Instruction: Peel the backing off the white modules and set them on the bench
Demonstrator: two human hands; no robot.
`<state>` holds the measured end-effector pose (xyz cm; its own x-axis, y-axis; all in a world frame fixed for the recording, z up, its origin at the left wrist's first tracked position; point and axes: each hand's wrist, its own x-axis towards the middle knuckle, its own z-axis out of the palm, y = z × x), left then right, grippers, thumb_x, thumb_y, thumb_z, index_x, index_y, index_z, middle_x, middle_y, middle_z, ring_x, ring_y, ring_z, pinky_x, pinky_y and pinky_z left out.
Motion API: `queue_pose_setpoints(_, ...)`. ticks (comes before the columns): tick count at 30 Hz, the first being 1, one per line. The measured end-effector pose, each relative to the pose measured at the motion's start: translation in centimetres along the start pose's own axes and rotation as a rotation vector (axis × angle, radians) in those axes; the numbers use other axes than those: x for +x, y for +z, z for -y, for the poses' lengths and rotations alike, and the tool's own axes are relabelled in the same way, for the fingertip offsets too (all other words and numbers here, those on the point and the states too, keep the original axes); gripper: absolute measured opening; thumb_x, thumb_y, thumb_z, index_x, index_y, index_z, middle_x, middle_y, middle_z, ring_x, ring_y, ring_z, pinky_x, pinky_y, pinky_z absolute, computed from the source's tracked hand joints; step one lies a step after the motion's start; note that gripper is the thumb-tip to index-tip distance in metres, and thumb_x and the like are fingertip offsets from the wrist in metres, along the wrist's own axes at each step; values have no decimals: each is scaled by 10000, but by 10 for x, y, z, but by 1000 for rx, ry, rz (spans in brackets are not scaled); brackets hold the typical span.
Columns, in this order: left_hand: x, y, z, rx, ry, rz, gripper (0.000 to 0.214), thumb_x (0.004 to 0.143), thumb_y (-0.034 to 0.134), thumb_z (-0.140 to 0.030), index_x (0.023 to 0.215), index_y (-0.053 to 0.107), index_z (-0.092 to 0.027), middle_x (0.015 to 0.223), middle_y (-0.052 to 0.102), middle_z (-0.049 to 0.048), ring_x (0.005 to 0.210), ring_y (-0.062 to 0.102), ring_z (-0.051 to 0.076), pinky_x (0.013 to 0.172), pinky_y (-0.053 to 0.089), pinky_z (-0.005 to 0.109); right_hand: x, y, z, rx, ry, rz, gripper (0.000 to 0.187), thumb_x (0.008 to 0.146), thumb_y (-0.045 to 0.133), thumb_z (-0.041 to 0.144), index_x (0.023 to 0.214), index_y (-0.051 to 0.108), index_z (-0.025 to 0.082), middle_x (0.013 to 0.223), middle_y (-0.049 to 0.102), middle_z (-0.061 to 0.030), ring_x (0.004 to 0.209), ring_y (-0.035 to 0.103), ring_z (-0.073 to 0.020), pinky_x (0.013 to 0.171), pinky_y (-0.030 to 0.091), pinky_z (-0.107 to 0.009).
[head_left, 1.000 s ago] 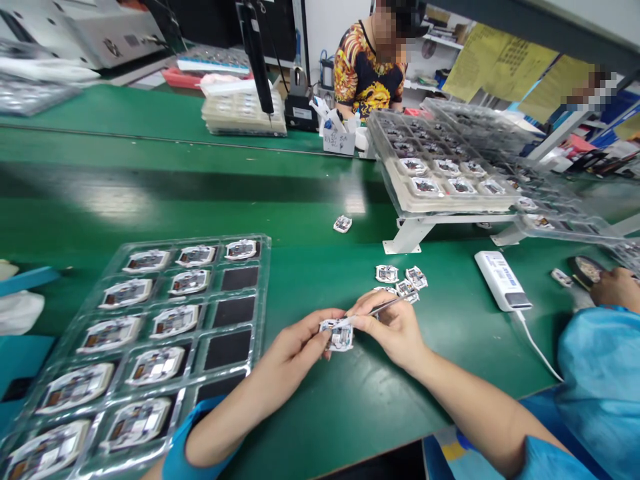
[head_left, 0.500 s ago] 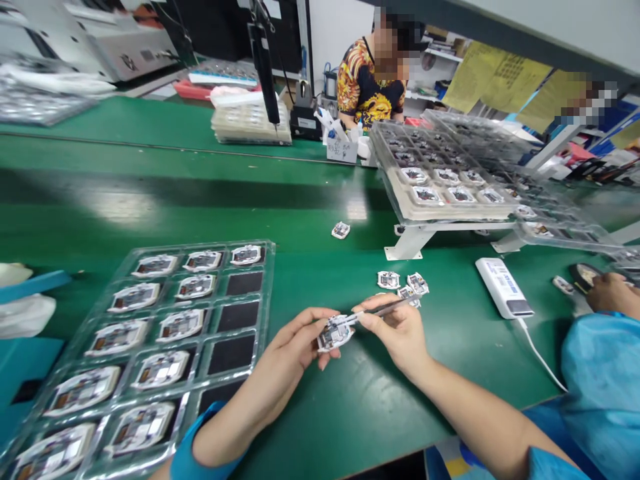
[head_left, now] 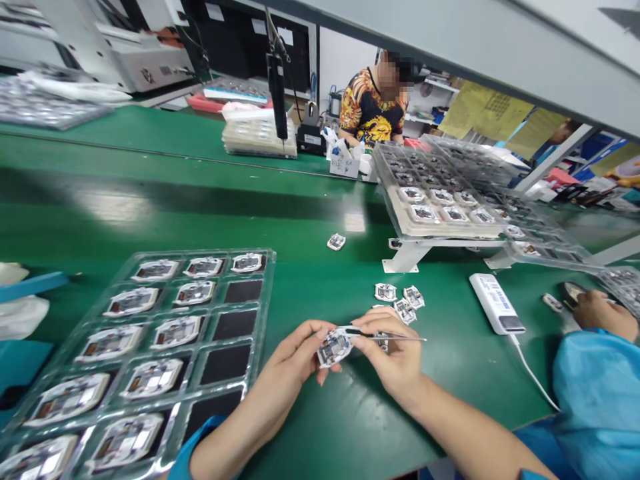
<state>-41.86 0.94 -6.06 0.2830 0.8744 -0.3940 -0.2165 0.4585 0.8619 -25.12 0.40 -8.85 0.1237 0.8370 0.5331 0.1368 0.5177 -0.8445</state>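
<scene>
My left hand (head_left: 295, 357) is closed on the left edge of a white housing with a circuit board (head_left: 334, 348), held tilted above the bench. At the housing's right edge are the thumb and fingertips of my right hand (head_left: 395, 360). That hand also grips thin metal tweezers (head_left: 407, 338), which lie across the fingers with a narrow end pointing right. Part of the tweezers is hidden by the fingers. Just beyond my right hand lie several similar housings (head_left: 385, 292), one of them partly covered by the hand.
A clear tray (head_left: 270, 287) with housings in its pockets is on the left. Stacked trays (head_left: 450, 230) stand on a white stand. A white cabled device (head_left: 495, 303) lies at right, near a co-worker's hand (head_left: 605, 313). An electric screwdriver (head_left: 277, 93) hangs behind; another person sits across.
The tweezers have swung from slanting over the housing to lying across my right hand, narrow end rightward. My right fingers are now at the housing's edge. The view has tilted up slightly.
</scene>
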Motion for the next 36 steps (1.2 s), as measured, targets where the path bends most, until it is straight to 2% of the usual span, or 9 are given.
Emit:
queue_pose_setpoints(8,1,-4,6,-97,-40,87,265,848,696,-421,919,688,-166,802,664,27,685,634,178,535,433,258,1,-1,0,-128,-148,77,108,817,762,192,867,730,282,820,802,-30,721,709,-230,754,531,-445)
queue_pose_setpoints(12,2,-4,9,-115,-40,102,278,845,704,-427,929,685,-162,779,663,27,677,632,176,524,432,253,1,-2,2,-175,-164,46,157,810,753,143,868,725,287,811,799,-25,710,700,-230,739,533,-448)
queue_pose_setpoints(16,2,-3,9,-100,-43,103,300,846,699,-444,941,676,-160,751,663,26,661,623,172,524,429,253,0,-1,1,-123,-47,-23,131,807,746,138,842,726,263,794,780,-37,740,689,-220,740,539,-415)
queue_pose_setpoints(22,3,-2,6,-79,-45,74,301,822,715,-445,922,671,-164,792,656,16,655,632,163,515,429,252,2,-1,0,116,301,-85,75,791,768,227,786,694,226,795,747,-22,760,710,-192,696,575,-326)
queue_pose_setpoints(30,5,-2,6,-10,-21,61,367,800,698,-515,888,665,-160,786,639,17,641,622,163,499,421,254,-2,3,-2,233,401,-4,128,750,817,279,781,709,218,792,762,-16,747,712,-175,707,573,-302)
queue_pose_setpoints(36,4,-2,8,59,-24,57,392,793,671,-541,877,634,-160,735,631,5,615,597,151,486,397,241,1,3,-3,383,500,31,133,749,829,278,775,712,223,759,762,9,658,692,-130,646,572,-250)
